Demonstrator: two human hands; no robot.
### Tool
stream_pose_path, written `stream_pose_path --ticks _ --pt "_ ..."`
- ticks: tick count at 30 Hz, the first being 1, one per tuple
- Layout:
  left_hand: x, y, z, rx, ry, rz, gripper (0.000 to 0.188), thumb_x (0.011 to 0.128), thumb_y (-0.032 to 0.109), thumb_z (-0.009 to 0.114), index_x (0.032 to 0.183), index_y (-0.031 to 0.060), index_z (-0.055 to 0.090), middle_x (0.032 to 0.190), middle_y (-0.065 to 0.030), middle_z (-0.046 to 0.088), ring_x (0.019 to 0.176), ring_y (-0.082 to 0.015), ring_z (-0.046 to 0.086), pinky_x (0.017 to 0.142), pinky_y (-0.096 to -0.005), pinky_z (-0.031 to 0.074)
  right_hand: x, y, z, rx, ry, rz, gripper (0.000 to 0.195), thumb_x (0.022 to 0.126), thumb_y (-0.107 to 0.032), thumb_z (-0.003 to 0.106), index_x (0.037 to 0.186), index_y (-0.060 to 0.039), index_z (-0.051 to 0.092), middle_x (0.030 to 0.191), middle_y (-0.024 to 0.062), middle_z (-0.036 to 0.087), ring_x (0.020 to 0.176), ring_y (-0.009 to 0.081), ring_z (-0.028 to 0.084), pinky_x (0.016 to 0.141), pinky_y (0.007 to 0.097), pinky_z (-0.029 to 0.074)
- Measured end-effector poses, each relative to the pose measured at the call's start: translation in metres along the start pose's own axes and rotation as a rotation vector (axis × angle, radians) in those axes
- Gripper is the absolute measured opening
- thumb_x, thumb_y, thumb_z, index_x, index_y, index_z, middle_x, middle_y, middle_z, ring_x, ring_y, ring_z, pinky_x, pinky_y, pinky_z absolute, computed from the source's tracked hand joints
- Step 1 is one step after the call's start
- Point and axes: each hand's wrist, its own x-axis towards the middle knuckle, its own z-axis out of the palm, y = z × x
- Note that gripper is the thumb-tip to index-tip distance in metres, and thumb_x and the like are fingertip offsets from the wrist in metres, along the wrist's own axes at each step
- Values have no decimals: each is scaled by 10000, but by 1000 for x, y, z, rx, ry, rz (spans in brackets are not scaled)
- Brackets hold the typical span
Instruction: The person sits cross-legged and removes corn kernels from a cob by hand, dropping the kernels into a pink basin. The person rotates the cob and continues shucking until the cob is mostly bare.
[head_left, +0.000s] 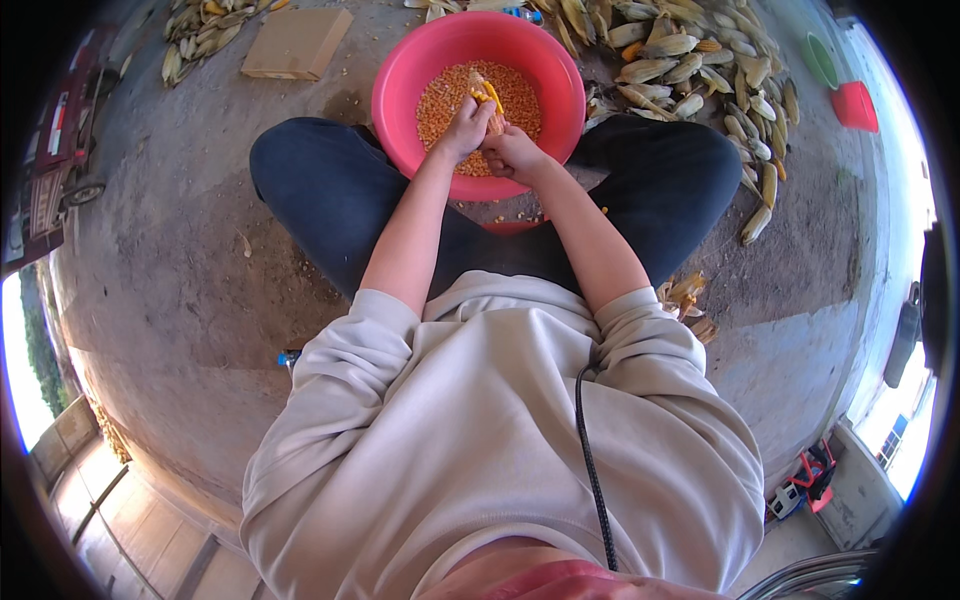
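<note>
A partly shelled corn cob (476, 79) is held over a pink plastic basin (386, 97). Its tip is bare, and a strip of yellow kernels (492, 96) runs along one side. My left hand (466, 129) grips the cob from the left, thumb towards the kernels. Lower down, my right hand (517, 154) is closed around the cob's other end, which its fingers partly hide. Beneath both hands, loose orange corn kernels (517, 86) cover the basin's bottom. The basin stands between my bent legs.
Corn ears in dry husks (671, 64) are heaped at the right, with another husk pile (199, 34) far left. A cardboard box (296, 43) lies left of the basin. A red bucket (855, 106) stands by the right wall. A blue-capped bottle (286, 359) is beside my left sleeve.
</note>
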Motion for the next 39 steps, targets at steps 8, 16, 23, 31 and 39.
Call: stream_pose_path --ticks 8,16,23,31,39 --pt "6 12 4 -398 102 -166 412 967 441 463 1134 64 457 956 -120 608 843 -272 643 806 -410 520 20 25 -8 -1249 697 -537 221 783 -146 575 970 -56 498 784 235 657 693 379 675 600 515 531" --pt "6 22 0 -416 702 -222 635 953 632 318 820 42 514 694 -102 549 569 -265 559 560 -411 514 5 27 21 -1616 687 -586 119 859 -126 516 941 -51 476 725 184 662 623 366 671 544 464 535" --pt "11 0 -7 -252 629 -198 731 962 641 224 720 14 511 539 -101 497 420 -243 513 442 -393 493 1 27 33 -1331 576 -283 273 802 -143 572 1010 20 505 872 312 638 843 437 658 754 523 525" --pt "13 -10 -13 -499 495 -258 718 963 640 200 872 18 548 644 -122 547 517 -275 551 536 -424 518 16 28 16 -1253 464 -272 301 782 -142 586 1012 48 549 900 325 638 912 451 645 815 501 523" --pt "9 7 12 -501 812 -311 649 943 631 344 842 23 545 646 -91 547 595 -231 579 594 -356 515 8 26 27 -1660 729 -492 94 914 -164 473 920 -72 490 810 177 692 655 341 692 591 448 549"
